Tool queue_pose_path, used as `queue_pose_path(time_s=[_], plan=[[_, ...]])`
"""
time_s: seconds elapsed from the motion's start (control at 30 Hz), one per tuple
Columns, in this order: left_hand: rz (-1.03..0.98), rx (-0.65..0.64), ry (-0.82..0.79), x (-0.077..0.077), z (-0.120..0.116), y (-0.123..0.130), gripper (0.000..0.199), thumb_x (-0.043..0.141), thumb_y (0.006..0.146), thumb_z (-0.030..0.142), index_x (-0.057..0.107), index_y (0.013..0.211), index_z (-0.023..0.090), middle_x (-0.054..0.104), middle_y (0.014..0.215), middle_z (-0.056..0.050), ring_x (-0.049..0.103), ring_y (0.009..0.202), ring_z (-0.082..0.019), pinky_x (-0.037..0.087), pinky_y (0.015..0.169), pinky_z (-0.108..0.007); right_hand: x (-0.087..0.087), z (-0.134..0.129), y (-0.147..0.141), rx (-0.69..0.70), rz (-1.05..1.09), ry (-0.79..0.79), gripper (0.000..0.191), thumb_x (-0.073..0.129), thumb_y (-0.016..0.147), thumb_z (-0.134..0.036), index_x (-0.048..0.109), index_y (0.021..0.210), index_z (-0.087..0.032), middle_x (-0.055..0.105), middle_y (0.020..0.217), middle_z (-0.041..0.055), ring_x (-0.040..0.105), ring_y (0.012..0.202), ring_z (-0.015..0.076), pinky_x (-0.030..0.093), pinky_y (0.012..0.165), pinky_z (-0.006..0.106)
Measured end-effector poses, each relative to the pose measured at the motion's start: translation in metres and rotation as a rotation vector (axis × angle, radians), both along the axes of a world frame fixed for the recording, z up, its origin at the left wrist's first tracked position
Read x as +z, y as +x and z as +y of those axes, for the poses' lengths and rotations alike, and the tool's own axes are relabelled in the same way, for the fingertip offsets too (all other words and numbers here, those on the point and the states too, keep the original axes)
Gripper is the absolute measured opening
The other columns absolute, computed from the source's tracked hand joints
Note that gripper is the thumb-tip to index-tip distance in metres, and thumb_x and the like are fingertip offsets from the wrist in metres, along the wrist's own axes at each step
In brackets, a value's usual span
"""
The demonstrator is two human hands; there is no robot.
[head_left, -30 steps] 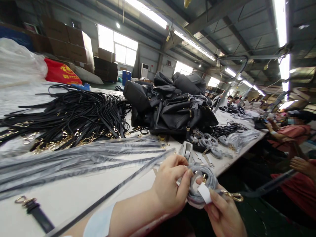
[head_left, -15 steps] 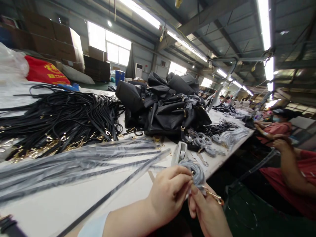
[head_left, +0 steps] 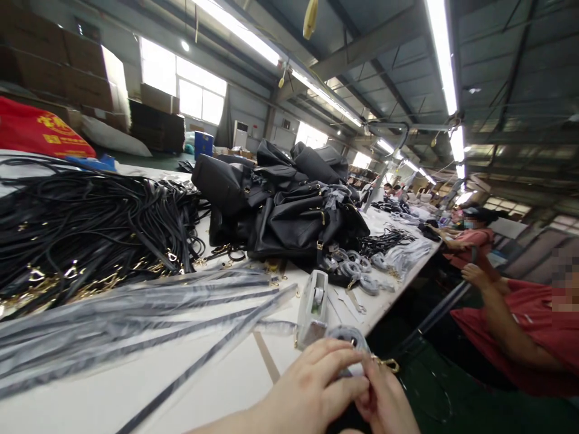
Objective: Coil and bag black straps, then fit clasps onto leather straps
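Observation:
Low in the view, a coiled strap (head_left: 347, 333) in clear plastic wrap is held between my two hands. My left hand (head_left: 312, 383) is closed over the coil's near side, fingers bent toward the right hand. My right hand (head_left: 388, 398) grips the coil from the right, its fingertips partly hidden where the hands meet. A gold snap hook (head_left: 388, 364) sticks out beyond the right fingers. Just behind the coil stands a pale tape dispenser (head_left: 312, 310). Plastic-wrapped flat straps (head_left: 149, 313) lie to the left.
A heap of black bags (head_left: 289, 211) fills the table's middle. Loose black straps (head_left: 99, 223) with gold hooks are piled at left. Several wrapped coils (head_left: 353, 265) and scissors (head_left: 355, 299) lie beyond the dispenser. A co-worker in red (head_left: 520, 325) is at right, past the table edge.
The scene has shifted left as the head turned right. My hands are lower in view, and the left fingers have moved from a pinch to lying across the coil. The hook now shows less.

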State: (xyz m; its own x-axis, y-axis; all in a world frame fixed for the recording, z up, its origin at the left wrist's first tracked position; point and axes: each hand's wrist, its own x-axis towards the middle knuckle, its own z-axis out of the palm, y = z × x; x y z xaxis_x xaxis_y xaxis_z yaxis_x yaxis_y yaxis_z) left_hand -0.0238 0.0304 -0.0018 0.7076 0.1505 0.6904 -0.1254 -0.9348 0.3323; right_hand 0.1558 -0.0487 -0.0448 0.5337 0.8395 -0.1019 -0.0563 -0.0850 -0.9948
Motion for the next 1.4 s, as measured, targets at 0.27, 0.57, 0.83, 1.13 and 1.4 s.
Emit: queue_pose_path(time_s=[0.27, 0.57, 0.83, 1.13, 1.4], plan=[[-0.239, 0.105, -0.077, -0.012, 0.036, -0.003, 0.03, 0.053, 0.093, 0.035, 0.058, 0.119, 0.022, 0.07, 0.108, -0.011, 0.066, 0.103, -0.024, 0.054, 0.091, -0.035, 0.069, 0.064, 0.092, -0.178, -1.002, -0.12, 0.044, 0.05, 0.084, -0.063, 0.058, 0.067, -0.024, 0.058, 0.047, 0.0014, 0.055, 0.043, 0.0189, 0.04, 0.048, 0.029], [-0.052, 0.371, -0.297, 0.02, 0.049, 0.002, 0.023, 0.051, 0.092, 0.029, 0.066, 0.107, 0.02, 0.069, 0.109, -0.01, 0.064, 0.102, -0.023, 0.053, 0.092, -0.038, 0.171, 0.169, 0.119, -0.152, -1.061, 0.092, 0.05, 0.064, 0.079, -0.057, 0.071, 0.107, -0.017, 0.07, 0.064, 0.0037, 0.065, 0.064, 0.0219, 0.046, 0.062, 0.03], [0.695, 0.874, -0.414, 0.01, 0.073, -0.018, 0.029, 0.051, 0.095, 0.03, 0.068, 0.105, 0.009, 0.065, 0.113, -0.021, 0.06, 0.113, -0.033, 0.046, 0.1, -0.045, 0.078, 0.042, 0.107, 0.065, -0.774, 0.019, 0.05, 0.065, 0.08, -0.06, 0.072, 0.107, -0.019, 0.068, 0.064, 0.0024, 0.064, 0.06, 0.0196, 0.053, 0.062, 0.027], [0.74, 0.985, -0.915, -0.036, 0.075, -0.081, 0.028, 0.062, 0.094, 0.036, 0.064, 0.111, 0.014, 0.066, 0.108, -0.008, 0.065, 0.095, -0.02, 0.055, 0.084, -0.039, 0.012, 0.019, 0.082, 0.499, -0.463, -0.114, 0.051, 0.07, 0.076, -0.063, 0.075, 0.098, -0.017, 0.065, 0.061, 0.003, 0.06, 0.058, 0.0196, 0.052, 0.058, 0.028], [0.106, 0.624, -1.239, 0.011, 0.029, -0.029, 0.055, 0.034, 0.097, 0.06, 0.063, 0.111, 0.015, 0.052, 0.066, 0.005, 0.045, 0.051, -0.009, 0.037, 0.052, -0.021, 0.01, 0.035, -0.078, 0.989, 0.244, 0.08, 0.067, 0.082, 0.065, -0.06, 0.069, 0.117, -0.02, 0.07, 0.118, 0.0135, 0.062, 0.117, 0.0301, 0.043, 0.104, 0.043]])
